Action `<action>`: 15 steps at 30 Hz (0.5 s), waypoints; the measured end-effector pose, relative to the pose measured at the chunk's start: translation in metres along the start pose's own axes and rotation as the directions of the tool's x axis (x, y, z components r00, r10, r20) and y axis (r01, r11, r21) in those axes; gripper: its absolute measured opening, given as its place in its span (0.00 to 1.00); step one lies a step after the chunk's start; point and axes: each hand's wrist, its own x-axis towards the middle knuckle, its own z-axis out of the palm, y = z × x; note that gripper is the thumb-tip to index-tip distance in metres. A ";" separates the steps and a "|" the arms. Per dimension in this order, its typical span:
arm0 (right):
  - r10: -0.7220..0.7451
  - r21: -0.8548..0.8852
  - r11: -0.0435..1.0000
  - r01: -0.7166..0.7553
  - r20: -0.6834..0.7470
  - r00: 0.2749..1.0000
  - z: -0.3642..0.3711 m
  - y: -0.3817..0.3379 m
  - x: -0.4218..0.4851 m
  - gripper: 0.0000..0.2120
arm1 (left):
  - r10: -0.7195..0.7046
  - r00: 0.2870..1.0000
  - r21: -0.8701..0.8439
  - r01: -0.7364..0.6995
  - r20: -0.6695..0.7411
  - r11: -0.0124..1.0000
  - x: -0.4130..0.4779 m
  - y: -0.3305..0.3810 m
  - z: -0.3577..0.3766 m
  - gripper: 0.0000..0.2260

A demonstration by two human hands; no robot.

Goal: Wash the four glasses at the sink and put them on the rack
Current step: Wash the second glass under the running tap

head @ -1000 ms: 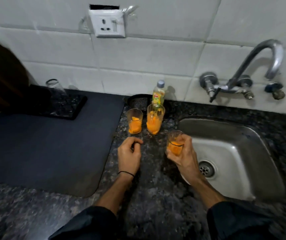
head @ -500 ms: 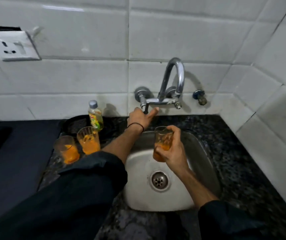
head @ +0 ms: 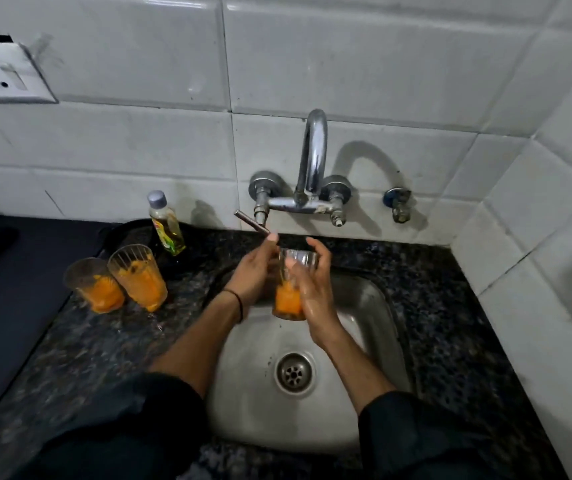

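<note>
Holding the glass (head: 289, 299) at mid-frame over the sink (head: 376, 344), your right hand (head: 314, 296) wraps its fingers round it so the orange dregs sit below the tap (head: 314, 161). Your left hand (head: 253, 273) lies alongside, fingers straight, gripping nothing, near the lever (head: 251, 221), likely to turn it.

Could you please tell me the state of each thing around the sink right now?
Held glass: upright over the sink, orange dregs, gripped by right hand.
Left counter glass: upright, orange dregs.
Right counter glass: upright, orange dregs.
Bottle: standing, capped.
Left hand: fingertip at tap lever.
</note>
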 end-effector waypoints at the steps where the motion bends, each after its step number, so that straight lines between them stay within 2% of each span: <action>1: 0.050 0.018 0.999 -0.049 -0.036 0.998 0.005 -0.002 0.002 0.20 | 0.043 0.999 -0.011 -0.043 0.020 0.999 -0.013 -0.011 0.010 0.21; 3: 0.150 0.034 0.988 -0.148 -0.089 0.985 0.012 -0.006 0.006 0.16 | 0.101 0.995 -0.041 -0.100 0.005 0.994 -0.031 -0.032 0.029 0.21; 6: 0.335 0.190 0.928 -0.321 -0.045 0.941 0.001 -0.007 0.008 0.27 | 0.088 0.996 -0.077 -0.088 0.007 0.993 -0.040 -0.049 0.038 0.32; 9: 0.390 0.196 0.905 -0.378 -0.025 0.921 -0.003 0.001 0.007 0.27 | 0.002 1.000 -0.084 -0.001 0.016 0.996 -0.029 -0.049 0.036 0.30; 10: 0.390 0.171 0.909 -0.380 -0.022 0.921 0.000 0.004 0.004 0.25 | -0.079 0.997 -0.098 0.076 -0.026 0.992 -0.019 -0.048 0.033 0.30; 12: 0.301 0.087 0.950 -0.299 -0.013 0.953 0.010 0.017 -0.004 0.15 | -0.303 0.945 -0.185 0.278 -0.121 0.943 0.006 -0.053 0.024 0.39; 13: 0.232 0.030 0.972 -0.232 0.003 0.973 0.013 0.025 -0.010 0.19 | -0.375 0.915 -0.199 0.343 -0.151 0.918 0.014 -0.059 0.022 0.40; 14: 0.174 -0.020 0.985 -0.174 0.009 0.985 0.015 0.032 -0.014 0.24 | -0.371 0.911 -0.180 0.340 -0.181 0.923 0.010 -0.060 0.024 0.37; 15: 0.143 -0.041 0.989 -0.144 -0.021 0.989 0.015 0.031 -0.017 0.26 | -0.298 0.933 -0.127 0.277 -0.202 0.952 0.001 -0.061 0.028 0.32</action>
